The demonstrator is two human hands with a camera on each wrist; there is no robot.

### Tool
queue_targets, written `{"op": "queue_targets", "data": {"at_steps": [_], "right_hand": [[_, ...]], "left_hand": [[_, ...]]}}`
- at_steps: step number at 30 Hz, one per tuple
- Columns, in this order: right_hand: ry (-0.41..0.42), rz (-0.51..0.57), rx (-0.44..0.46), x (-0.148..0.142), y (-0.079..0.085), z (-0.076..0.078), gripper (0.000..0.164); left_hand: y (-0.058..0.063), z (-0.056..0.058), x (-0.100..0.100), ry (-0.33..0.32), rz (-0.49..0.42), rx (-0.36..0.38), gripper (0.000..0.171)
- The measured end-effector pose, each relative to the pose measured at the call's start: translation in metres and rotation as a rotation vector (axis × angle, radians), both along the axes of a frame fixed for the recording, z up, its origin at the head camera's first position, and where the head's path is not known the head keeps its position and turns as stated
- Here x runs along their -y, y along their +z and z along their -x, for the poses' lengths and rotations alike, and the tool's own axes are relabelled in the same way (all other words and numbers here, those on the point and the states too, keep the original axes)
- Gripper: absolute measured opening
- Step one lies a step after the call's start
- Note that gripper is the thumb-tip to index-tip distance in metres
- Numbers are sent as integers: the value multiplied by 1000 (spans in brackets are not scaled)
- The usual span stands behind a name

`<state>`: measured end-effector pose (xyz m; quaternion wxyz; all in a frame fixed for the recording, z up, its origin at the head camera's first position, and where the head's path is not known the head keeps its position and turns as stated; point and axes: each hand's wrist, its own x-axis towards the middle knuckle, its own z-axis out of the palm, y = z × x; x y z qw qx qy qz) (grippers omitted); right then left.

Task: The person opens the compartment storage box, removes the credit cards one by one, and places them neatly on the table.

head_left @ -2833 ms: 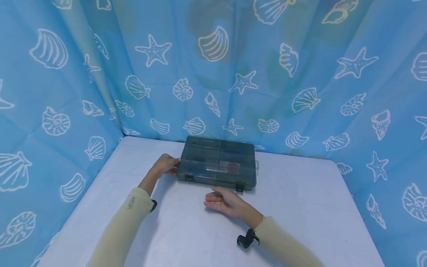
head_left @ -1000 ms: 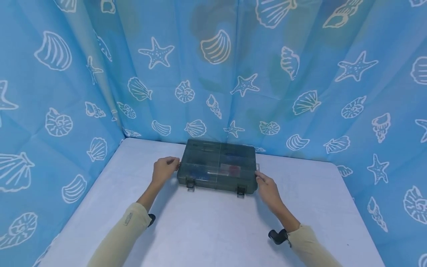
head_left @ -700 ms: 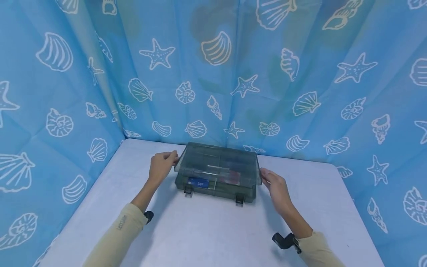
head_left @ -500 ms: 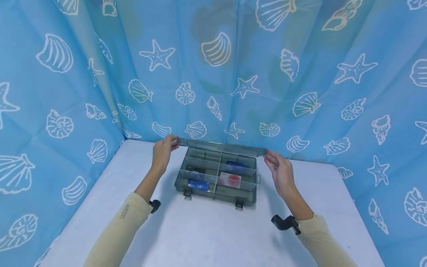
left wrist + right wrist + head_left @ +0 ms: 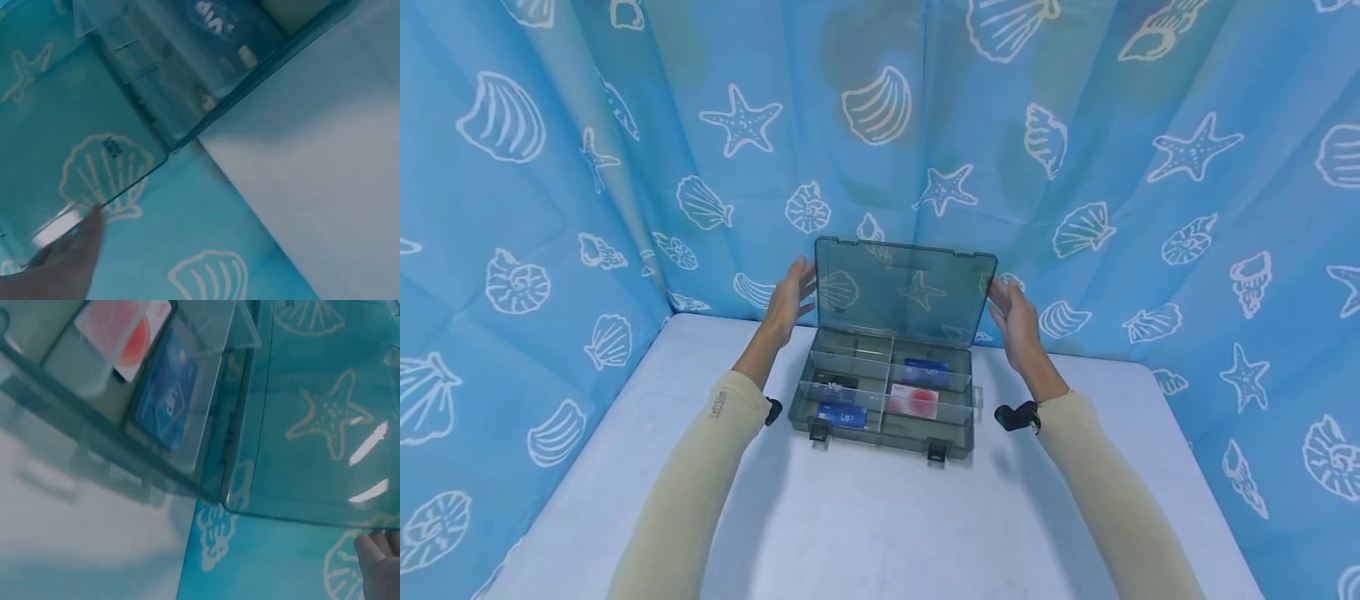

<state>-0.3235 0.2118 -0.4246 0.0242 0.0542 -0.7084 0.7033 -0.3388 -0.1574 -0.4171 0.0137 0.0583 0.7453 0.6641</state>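
A translucent grey compartment box (image 5: 917,437) stands on the table with its lid (image 5: 906,287) raised upright against the curtain. My left hand (image 5: 786,300) is at the lid's left edge, fingers fairly straight. At the lid's right edge is my right hand (image 5: 1018,325), its fingertips (image 5: 375,542) close to the rim; firm contact is hard to tell. Inside lie flat cards: a blue card (image 5: 842,415) marked VIP in front, a black card (image 5: 835,381) behind it, a white card with a red circle (image 5: 913,402), and another blue card (image 5: 169,394) at the back right.
A white-covered table (image 5: 880,533) reaches toward me, and a blue curtain (image 5: 880,192) with shell prints hangs behind and at both sides. Two black front latches (image 5: 937,451) hang down from the box. A clear tab (image 5: 978,397) juts from its right side.
The right hand went from the box's front to its right side. Both hands raised the lid from flat to upright, and the latches dropped open. The cards inside came into plain view.
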Motion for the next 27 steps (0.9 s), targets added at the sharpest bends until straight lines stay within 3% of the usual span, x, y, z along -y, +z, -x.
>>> {"op": "queue_targets", "data": {"at_steps": [4, 8, 11, 14, 18, 22, 27], "right_hand": [[-18, 1, 37, -4, 4, 1, 65], [-63, -7, 102, -5, 1, 0, 62], [26, -72, 197, 3, -6, 0, 58], [164, -198, 295, 14, -12, -2, 56], [271, -380, 392, 31, -20, -1, 57], [315, -543, 435, 42, -24, 0, 61], [307, -776, 382, 54, -25, 3, 45]], "left_hand": [[-4, -1, 3, -69, 89, 60, 89], [-17, -6, 13, -50, 126, 126, 89], [-27, -12, 23, -25, 214, 234, 89], [-37, -20, 30, -30, 305, 353, 88], [-47, -31, 37, -59, 334, 455, 85], [-53, -41, 39, -84, 308, 496, 80], [-57, -52, 42, -66, 229, 537, 76]]}}
